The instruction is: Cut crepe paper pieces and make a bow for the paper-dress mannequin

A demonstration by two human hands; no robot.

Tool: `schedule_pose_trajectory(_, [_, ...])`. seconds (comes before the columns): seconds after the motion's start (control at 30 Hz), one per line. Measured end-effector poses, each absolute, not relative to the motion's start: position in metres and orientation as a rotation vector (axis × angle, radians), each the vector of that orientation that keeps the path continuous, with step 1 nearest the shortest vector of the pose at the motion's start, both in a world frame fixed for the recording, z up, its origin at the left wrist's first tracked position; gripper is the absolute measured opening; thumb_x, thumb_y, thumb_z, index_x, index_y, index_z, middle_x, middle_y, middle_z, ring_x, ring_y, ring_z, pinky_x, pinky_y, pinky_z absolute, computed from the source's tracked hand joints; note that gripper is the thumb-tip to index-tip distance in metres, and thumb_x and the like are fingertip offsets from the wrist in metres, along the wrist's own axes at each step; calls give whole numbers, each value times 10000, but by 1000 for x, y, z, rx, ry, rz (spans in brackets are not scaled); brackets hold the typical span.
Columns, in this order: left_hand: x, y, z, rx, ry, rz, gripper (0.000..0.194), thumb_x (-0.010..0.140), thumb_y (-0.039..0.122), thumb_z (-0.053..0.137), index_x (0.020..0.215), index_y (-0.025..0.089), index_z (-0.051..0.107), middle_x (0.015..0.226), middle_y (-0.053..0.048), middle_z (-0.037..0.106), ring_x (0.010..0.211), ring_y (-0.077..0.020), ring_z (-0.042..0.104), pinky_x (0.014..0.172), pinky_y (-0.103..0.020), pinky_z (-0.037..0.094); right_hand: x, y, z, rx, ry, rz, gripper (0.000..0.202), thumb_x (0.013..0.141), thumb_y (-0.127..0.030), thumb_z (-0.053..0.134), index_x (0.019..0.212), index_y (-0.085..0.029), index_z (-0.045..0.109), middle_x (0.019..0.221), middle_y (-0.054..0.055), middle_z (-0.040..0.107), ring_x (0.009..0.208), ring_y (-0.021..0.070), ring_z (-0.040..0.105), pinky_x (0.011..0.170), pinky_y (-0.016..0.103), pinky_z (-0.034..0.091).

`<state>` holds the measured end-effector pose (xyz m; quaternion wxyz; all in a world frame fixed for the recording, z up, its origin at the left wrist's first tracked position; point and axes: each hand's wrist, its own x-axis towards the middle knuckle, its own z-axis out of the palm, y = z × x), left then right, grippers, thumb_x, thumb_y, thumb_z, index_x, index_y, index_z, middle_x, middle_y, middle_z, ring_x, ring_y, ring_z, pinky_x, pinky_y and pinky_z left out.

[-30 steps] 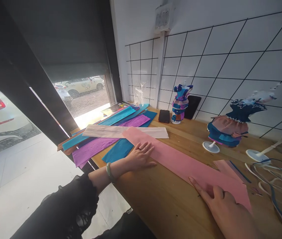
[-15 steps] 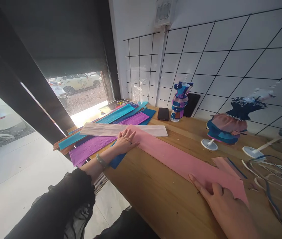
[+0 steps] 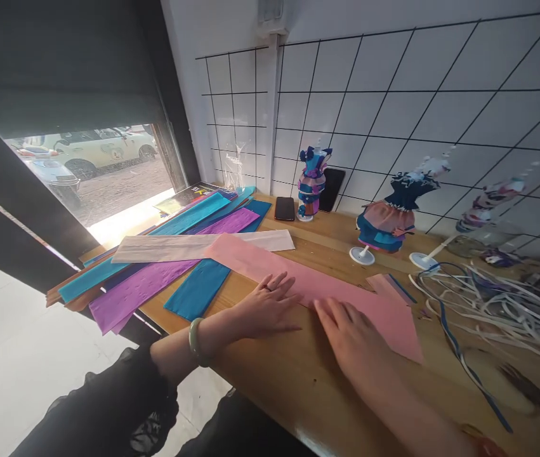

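A long pink strip [image 3: 270,261], of crepe paper or cloth, lies flat across the wooden table. My left hand [image 3: 267,308] is over the strip's near edge around its middle, fingers spread and holding nothing. Just to its right, my right hand [image 3: 350,330] is at the same edge, its fingers stretched out and partly blurred; whether they press on the strip I cannot tell. The strip's far left end overlaps a pale pink strip [image 3: 165,247]. Under that lie purple strips [image 3: 131,295], a dark blue strip [image 3: 198,292] and turquoise strips [image 3: 93,276].
Small dress forms in ruffled outfits, one blue and purple [image 3: 311,184], one pink and blue [image 3: 386,219], stand near the grid-lined wall. A phone [image 3: 284,208] lies at the back. Tangled cords [image 3: 502,311] and scissors [image 3: 531,387] are at the right.
My left hand has left the strip's far left end and moved right. My right hand has moved left along the near edge, bringing the hands close together. The view has swung right.
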<state>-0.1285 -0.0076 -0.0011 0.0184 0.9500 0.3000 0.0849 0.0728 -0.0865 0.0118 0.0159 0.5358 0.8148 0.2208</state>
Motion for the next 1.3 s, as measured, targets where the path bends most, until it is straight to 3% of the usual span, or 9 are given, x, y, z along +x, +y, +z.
schedule_pose_trajectory(0.07, [-126, -11, -5, 2926, 932, 209, 692, 831, 648, 266, 1370, 218, 327, 1450, -150, 256, 1357, -307, 157, 1083, -494, 182, 58, -85, 2, 1649, 2674, 662, 457, 792, -43, 437, 1239, -86, 521, 1262, 154, 536, 1122, 263, 499, 905, 393, 451])
schedule_pose_trajectory(0.13, [-127, -11, -7, 2925, 955, 180, 690, 836, 647, 245, 1371, 218, 325, 1457, -150, 237, 1360, -300, 143, 1089, -485, 167, 48, -85, -8, 1660, 2722, 610, 464, 803, -50, 409, 1259, -47, 499, 1323, 165, 489, 1207, 270, 436, 971, 402, 408])
schedule_pose_trajectory(0.23, [-128, -9, -7, 2939, 959, 156, 678, 840, 642, 248, 1378, 234, 311, 1469, -126, 213, 1362, -291, 142, 1094, -471, 162, 46, -87, -16, 1670, 2721, 484, 463, 846, -109, 396, 1293, -5, 452, 1346, 188, 457, 1248, 278, 396, 1011, 410, 371])
schedule_pose_trajectory(0.33, [-128, -8, -7, 2960, 968, 156, 667, 843, 634, 266, 1383, 243, 300, 1474, -106, 207, 1360, -289, 152, 1093, -467, 168, 55, -94, -16, 1768, 2688, 373, 505, 910, -304, 379, 1310, -2, 432, 1359, 190, 437, 1260, 282, 380, 1026, 415, 352])
schedule_pose_trajectory(0.43, [-128, -8, -9, 2985, 961, 167, 657, 847, 622, 288, 1387, 247, 292, 1475, -97, 208, 1360, -290, 153, 1093, -464, 174, 74, -107, -15, 1833, 2653, 302, 641, 892, -486, 362, 1333, -22, 407, 1390, 169, 396, 1277, 290, 355, 1025, 437, 347])
schedule_pose_trajectory(0.53, [-128, -8, -10, 2995, 959, 179, 641, 852, 608, 299, 1390, 260, 282, 1478, -91, 198, 1360, -292, 153, 1089, -470, 186, 96, -121, -18, 1882, 2611, 277, 711, 870, -564, 334, 1353, -44, 380, 1414, 150, 360, 1295, 291, 324, 1028, 463, 327])
schedule_pose_trajectory(0.97, [-127, -5, -9, 3020, 946, 102, 648, 863, 598, 269, 1397, 232, 270, 1474, -129, 194, 1358, -310, 146, 1074, -502, 200, 159, -178, -31, 2183, 2349, 383, 737, 869, -582, 284, 1361, -39, 356, 1385, 171, 404, 1273, 282, 365, 1011, 479, 312])
schedule_pose_trajectory(1.3, [-125, -5, -7, 3003, 952, 57, 647, 865, 593, 275, 1403, 235, 248, 1478, -128, 174, 1359, -315, 132, 1070, -514, 205, 148, -165, -13, 2200, 2319, 472, 735, 887, -586, 170, 1260, -48, 503, 1294, 178, 515, 1211, 302, 441, 984, 508, 330])
